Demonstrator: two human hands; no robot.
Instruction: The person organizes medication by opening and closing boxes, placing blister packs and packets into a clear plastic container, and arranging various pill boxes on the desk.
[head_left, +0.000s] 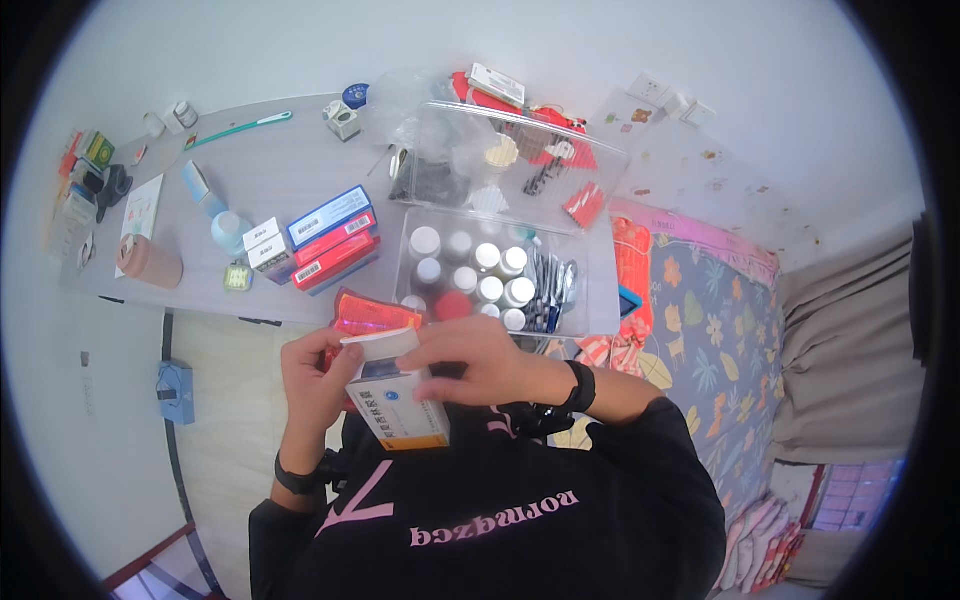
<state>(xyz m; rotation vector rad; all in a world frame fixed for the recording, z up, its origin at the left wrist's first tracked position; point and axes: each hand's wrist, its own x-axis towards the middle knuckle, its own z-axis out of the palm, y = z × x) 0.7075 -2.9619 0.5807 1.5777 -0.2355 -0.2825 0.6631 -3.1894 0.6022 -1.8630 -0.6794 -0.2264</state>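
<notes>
A white medicine box (402,412) with an orange band is held tilted in front of my chest. Its top flap (384,345) stands raised, and something dark shows at the opening. My left hand (312,372) is closed on the box's left side, thumb at the flap. My right hand (482,358) grips the upper right of the box, fingers across the opening. Behind the flap is a shiny red-orange packet (372,312); whether my left fingers hold it too is hidden. Just beyond sits a clear plastic bin (603,300) of several white-capped bottles (487,257) and slim foil packs (552,285).
Left of the bin, red and blue medicine boxes (335,245) stand on the grey table (270,180), near a light blue bottle (229,232) and a pink cup (150,262). The bin's clear lid (520,160) is raised at the back. A flower-patterned bed (710,340) lies to the right.
</notes>
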